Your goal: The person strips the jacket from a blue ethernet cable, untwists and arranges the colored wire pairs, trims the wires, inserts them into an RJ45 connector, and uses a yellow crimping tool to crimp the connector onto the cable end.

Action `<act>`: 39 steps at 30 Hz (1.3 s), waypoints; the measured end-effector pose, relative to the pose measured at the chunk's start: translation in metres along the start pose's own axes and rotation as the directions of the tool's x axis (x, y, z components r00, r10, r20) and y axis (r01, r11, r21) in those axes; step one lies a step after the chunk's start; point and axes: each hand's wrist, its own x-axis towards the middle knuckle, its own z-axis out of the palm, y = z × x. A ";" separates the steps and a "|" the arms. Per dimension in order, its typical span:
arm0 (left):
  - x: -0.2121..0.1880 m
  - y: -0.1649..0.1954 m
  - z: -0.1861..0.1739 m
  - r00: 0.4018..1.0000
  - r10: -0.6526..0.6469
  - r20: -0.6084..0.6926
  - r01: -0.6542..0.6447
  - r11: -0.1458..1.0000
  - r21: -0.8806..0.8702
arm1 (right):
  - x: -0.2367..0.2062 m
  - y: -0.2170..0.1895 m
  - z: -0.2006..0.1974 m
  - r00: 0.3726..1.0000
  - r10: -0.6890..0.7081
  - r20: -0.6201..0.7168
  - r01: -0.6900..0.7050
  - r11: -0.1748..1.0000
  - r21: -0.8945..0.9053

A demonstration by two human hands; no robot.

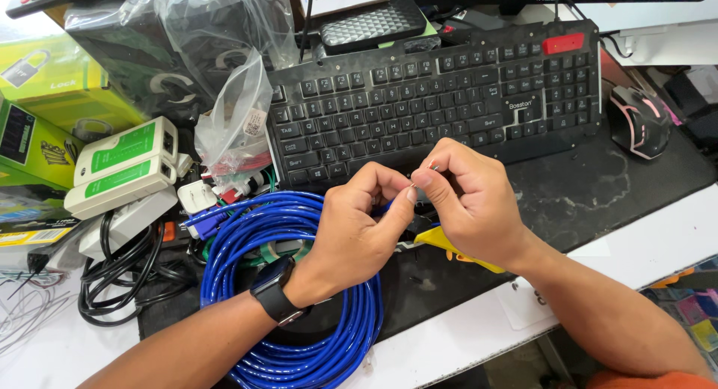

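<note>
My left hand (357,226) and my right hand (471,198) meet in front of the black keyboard (437,97). Both pinch the thin bared wires at the end of a blue network cable (389,206); the tips show between my thumbs and forefingers. A coil of that blue cable (262,232) lies under my left wrist, which wears a black watch (275,290). A yellow-handled tool (449,243) lies on the mat just below my right hand, partly hidden by it.
A black mat (598,187) covers the white desk (658,239). A black and pink mouse (638,120) sits at right. At left are a green and white cable tester (123,164), black cords (120,273), plastic bags (235,112) and green boxes (45,82).
</note>
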 end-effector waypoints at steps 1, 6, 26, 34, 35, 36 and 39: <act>0.000 0.000 0.000 1.000 -0.004 0.001 0.004 1.000 0.000 | 0.000 0.000 0.000 1.000 -0.008 -0.001 0.008 1.000 -0.012; 0.000 -0.002 -0.001 1.000 0.016 0.009 -0.016 1.000 -0.008 | -0.001 0.000 0.000 0.999 -0.042 0.004 0.042 0.999 0.020; -0.001 -0.002 -0.001 0.996 -0.093 0.005 0.093 0.995 -0.029 | 0.000 0.010 -0.014 0.957 0.179 0.230 -0.273 0.823 0.499; -0.002 -0.002 0.000 0.997 -0.078 0.006 0.079 0.997 -0.027 | -0.002 0.007 -0.014 0.964 0.180 0.196 -0.242 0.902 0.358; -0.001 -0.003 0.000 0.997 -0.076 0.006 0.076 0.997 -0.027 | -0.002 0.006 -0.014 0.966 0.169 0.195 -0.229 0.910 0.346; -0.001 -0.003 0.000 0.997 -0.073 0.007 0.073 0.997 -0.027 | -0.001 0.006 -0.013 0.968 0.158 0.193 -0.216 0.918 0.334; -0.001 -0.003 0.000 0.996 -0.087 0.005 0.087 0.996 -0.010 | -0.002 0.005 -0.014 0.970 0.151 0.189 -0.207 0.924 0.322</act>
